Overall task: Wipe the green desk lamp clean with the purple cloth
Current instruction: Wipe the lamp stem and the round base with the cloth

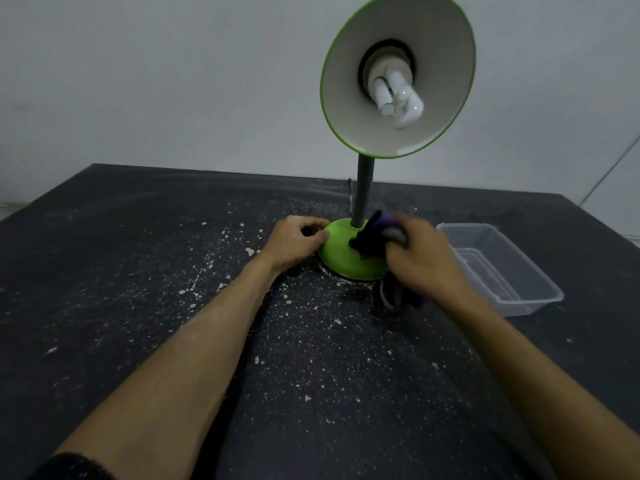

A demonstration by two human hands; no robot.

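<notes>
Two bare arms stretch over the speckled dark bench [156, 306]. The left grip [298, 242] is curled into a loose fist, thumb side against the base rim of the green desk lamp [341, 259], probably to stop it sliding. The right grip [420, 258] is bunched tight round the purple cloth [370, 233], pressing it on the base by the stem. A clear tub [502, 271] sits just right, and the shade [440, 109] tilts up behind. No brand or writing I can read

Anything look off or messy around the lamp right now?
Yes: pale flecks and chips litter the dark table, thickest around the lamp base. Nothing on the lamp itself looks damaged.
</notes>
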